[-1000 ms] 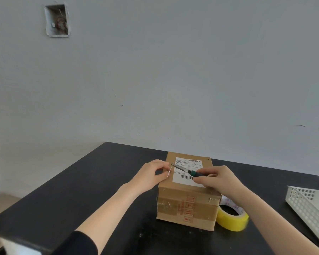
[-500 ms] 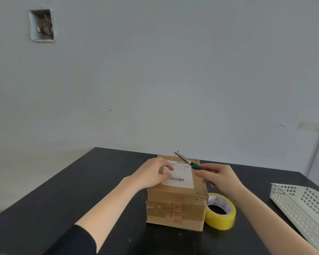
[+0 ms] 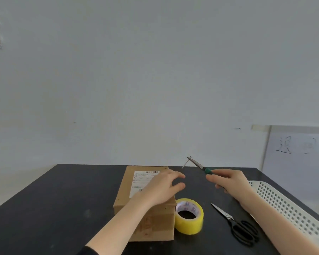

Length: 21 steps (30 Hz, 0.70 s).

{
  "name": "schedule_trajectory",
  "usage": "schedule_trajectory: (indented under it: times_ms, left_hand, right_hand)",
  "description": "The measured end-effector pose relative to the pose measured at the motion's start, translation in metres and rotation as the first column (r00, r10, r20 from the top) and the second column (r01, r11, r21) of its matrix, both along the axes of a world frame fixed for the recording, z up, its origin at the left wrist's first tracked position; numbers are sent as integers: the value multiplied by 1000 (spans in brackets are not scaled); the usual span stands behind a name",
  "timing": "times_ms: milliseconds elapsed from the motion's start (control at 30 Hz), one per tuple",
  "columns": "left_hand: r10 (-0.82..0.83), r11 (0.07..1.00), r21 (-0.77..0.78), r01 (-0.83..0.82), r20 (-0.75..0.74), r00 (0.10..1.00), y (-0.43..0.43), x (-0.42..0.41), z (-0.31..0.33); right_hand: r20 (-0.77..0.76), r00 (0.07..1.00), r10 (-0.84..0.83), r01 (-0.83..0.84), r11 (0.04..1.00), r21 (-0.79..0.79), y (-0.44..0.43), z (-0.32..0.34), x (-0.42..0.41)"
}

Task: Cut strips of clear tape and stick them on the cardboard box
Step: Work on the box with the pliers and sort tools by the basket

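The right hand (image 3: 230, 183) has swung off the box (image 3: 124, 192) to the right, taking the cutter (image 3: 199, 165) with it. The left hand (image 3: 164, 188) has slid from the label (image 3: 142, 178) to the box's right edge.

The box sits mid-table, its near right corner touching the yellow roll (image 3: 189, 216). It looks like stiff, light cardboard that might skid on the smooth table (image 3: 63, 199) if pressed from the side, so it is best steadied from above, flat on the top. Cut tape would likely be limp and cling to itself, so it is best held by its ends.

The left hand lies over the box top with its fingers loosely bent and thumb apart, gripping nothing. The right hand's fingers are curled round the cutter's green handle, with the blade pointing up and left. A pale sliver (image 3: 185, 164) hangs at the tip, perhaps tape, but it is too fine to tell.

Black scissors (image 3: 236, 225) lie right of the roll, with a white basket (image 3: 287, 205) beyond them.
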<state>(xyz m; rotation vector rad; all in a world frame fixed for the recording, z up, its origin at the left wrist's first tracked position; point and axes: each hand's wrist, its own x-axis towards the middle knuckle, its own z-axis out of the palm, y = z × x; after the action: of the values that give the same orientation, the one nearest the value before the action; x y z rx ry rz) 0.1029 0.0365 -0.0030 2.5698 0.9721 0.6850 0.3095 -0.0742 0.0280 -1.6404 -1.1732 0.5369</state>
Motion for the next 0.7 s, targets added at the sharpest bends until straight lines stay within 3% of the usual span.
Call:
schedule_trajectory:
  times_ms: [700]
  left_hand:
    - [-53,998,-33,48,-151,987,18,36,-30]
  right_hand:
    - [72,960,-271,277,957,-88,-67,-5,87]
